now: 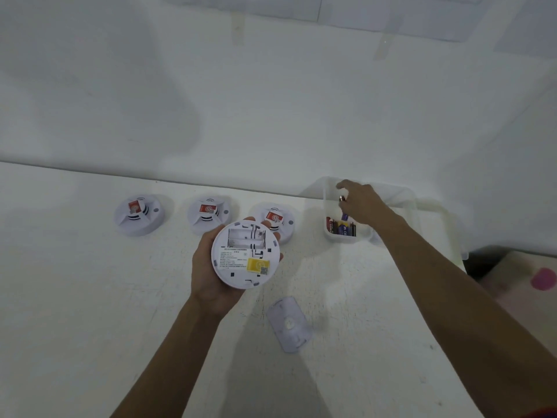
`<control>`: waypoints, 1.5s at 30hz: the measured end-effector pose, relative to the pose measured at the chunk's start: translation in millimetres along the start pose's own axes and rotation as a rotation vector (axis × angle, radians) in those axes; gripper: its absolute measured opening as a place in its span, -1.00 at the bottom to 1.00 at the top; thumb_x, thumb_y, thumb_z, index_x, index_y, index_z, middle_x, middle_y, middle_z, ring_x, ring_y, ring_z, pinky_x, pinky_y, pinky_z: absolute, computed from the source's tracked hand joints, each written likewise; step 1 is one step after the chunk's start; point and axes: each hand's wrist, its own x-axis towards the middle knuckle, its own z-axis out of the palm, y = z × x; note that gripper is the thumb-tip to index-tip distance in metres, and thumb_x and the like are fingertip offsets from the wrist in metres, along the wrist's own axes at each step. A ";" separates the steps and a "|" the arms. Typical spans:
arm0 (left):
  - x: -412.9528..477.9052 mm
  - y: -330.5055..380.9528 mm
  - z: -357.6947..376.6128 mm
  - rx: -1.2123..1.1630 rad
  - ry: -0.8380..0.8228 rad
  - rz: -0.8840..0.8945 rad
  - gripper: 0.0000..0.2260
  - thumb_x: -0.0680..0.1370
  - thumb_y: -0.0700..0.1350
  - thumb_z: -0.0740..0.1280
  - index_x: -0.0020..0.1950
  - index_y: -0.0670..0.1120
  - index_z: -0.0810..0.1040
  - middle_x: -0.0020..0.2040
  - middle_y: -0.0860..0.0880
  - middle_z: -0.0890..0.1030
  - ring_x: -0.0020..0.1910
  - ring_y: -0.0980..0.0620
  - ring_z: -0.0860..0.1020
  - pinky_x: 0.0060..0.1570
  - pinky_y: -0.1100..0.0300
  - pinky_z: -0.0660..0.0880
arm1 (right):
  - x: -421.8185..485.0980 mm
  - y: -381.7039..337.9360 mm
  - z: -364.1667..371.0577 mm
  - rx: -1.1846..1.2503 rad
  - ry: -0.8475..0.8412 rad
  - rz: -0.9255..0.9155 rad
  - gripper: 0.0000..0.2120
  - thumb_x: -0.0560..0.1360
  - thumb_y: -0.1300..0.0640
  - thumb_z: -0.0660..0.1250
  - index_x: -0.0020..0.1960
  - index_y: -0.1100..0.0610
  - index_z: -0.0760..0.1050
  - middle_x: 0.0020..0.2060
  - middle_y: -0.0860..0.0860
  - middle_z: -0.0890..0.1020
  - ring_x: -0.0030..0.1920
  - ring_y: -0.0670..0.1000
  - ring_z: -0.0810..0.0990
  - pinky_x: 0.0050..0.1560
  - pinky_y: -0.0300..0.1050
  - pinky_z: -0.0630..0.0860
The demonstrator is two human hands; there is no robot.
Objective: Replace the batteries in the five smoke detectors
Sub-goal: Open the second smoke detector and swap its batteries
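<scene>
My left hand (208, 273) grips a round white smoke detector (245, 254) with its underside up; the battery bay is open and holds no batteries, and a yellow sticker shows. My right hand (363, 203) reaches into a clear plastic bin (407, 196) at the right and pinches a purple battery (343, 208) upright. Several more batteries (342, 229) lie in the bin's front corner. Three white detectors with red labels stand in a row behind: the first detector (138, 215), the second detector (208, 214), the third detector (278, 220), the last partly hidden by the held one.
A flat white cover plate (289, 324) lies on the white table (90, 297) near the front. The wall rises just behind the detectors. A second translucent container (437, 212) sits behind the bin at the table's right edge, with floor and a pink spot (544, 277) beyond.
</scene>
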 end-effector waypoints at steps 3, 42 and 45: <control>0.7 0.1 -0.9 0.000 -0.017 -0.003 -0.53 0.33 0.07 0.50 0.16 -0.13 0.65 0.18 -0.19 0.63 0.15 -0.22 0.60 0.07 -0.21 0.54 | -11.8 -4.4 -15.5 0.169 0.103 -0.020 -0.82 0.51 0.20 0.31 0.10 0.14 0.54 -0.23 0.10 0.66 -0.39 -0.09 0.49 -0.31 -0.28 0.39; -11.9 -13.5 16.3 0.198 0.303 0.061 -0.21 0.68 -0.12 -0.23 -0.44 0.03 0.70 -0.39 0.03 0.68 -0.44 0.12 0.65 -0.43 0.33 0.55 | -148.1 -172.7 -27.0 -0.322 -0.034 -0.853 -0.69 0.55 0.17 0.30 0.29 0.04 0.45 -0.02 0.06 0.53 -0.09 0.07 0.48 -0.18 -0.08 0.45; -13.1 -12.9 17.7 0.203 0.283 0.032 -0.28 0.67 -0.03 -0.16 -0.35 -0.03 0.73 -0.32 -0.04 0.70 -0.37 0.05 0.67 -0.37 0.26 0.60 | -148.2 -171.6 -26.2 -0.374 -0.054 -0.845 -0.65 0.52 0.19 0.34 0.29 0.02 0.45 -0.06 0.06 0.49 -0.15 0.02 0.42 -0.25 -0.07 0.46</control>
